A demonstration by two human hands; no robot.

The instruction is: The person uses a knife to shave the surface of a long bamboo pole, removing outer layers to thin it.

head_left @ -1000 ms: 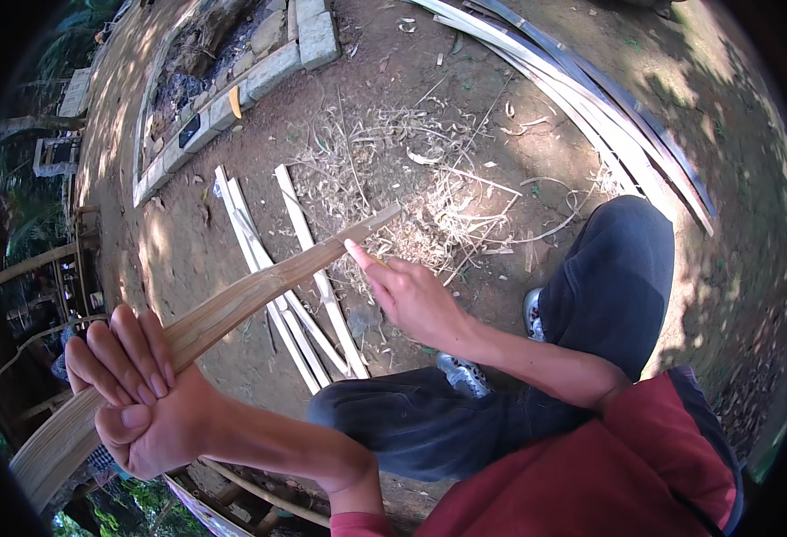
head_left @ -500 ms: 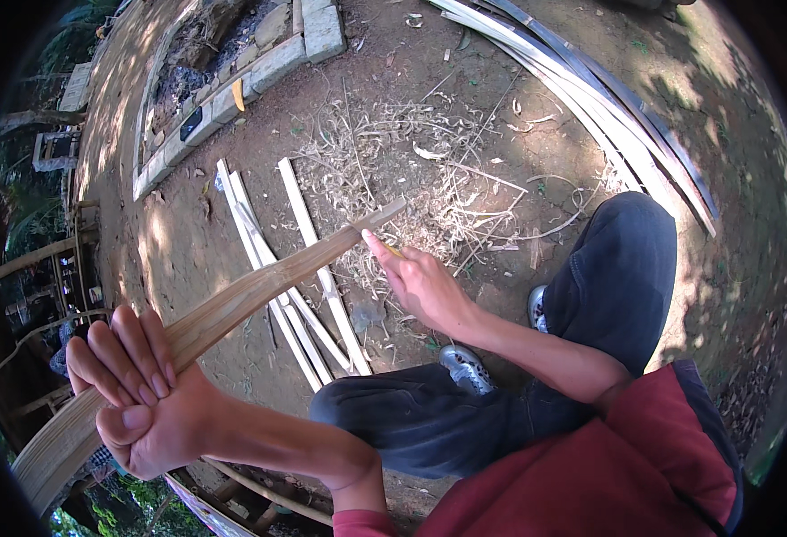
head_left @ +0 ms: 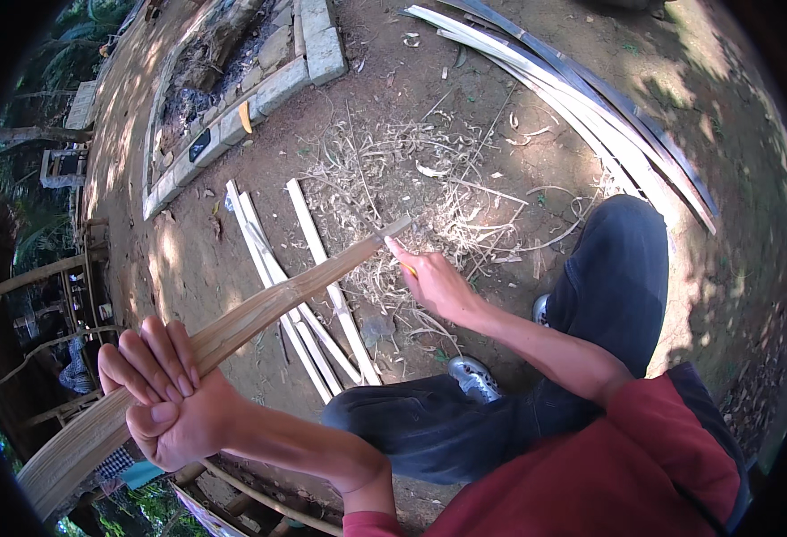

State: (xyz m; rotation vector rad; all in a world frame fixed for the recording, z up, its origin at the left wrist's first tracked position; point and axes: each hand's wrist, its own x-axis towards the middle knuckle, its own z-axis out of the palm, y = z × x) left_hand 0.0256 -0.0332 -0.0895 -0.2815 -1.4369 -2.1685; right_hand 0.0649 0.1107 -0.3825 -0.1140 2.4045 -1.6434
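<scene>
A long split bamboo strip (head_left: 264, 307) slants from the lower left up to the middle of the view. My left hand (head_left: 168, 394) is wrapped round it near its lower end, with the fingers over the top. My right hand (head_left: 440, 285) is closed near the strip's far tip, its index finger stretched along to touch the strip's edge. Between its fingers shows a bit of a slim yellow-handled tool (head_left: 409, 268); the rest is hidden, so its kind is unclear. Beneath the strip's tip lies a heap of pale curled shavings (head_left: 465, 210).
Several pale finished strips (head_left: 315, 240) lie on the dirt beyond my left knee. Longer, darker-backed strips (head_left: 581, 103) curve across the far right. A block-edged fire pit (head_left: 277, 88) with a dark phone-like object (head_left: 199, 145) on its rim sits far left.
The strip and both hands have shifted slightly right and a little down in the view, as has the ground at left. Both grips stay the same.
</scene>
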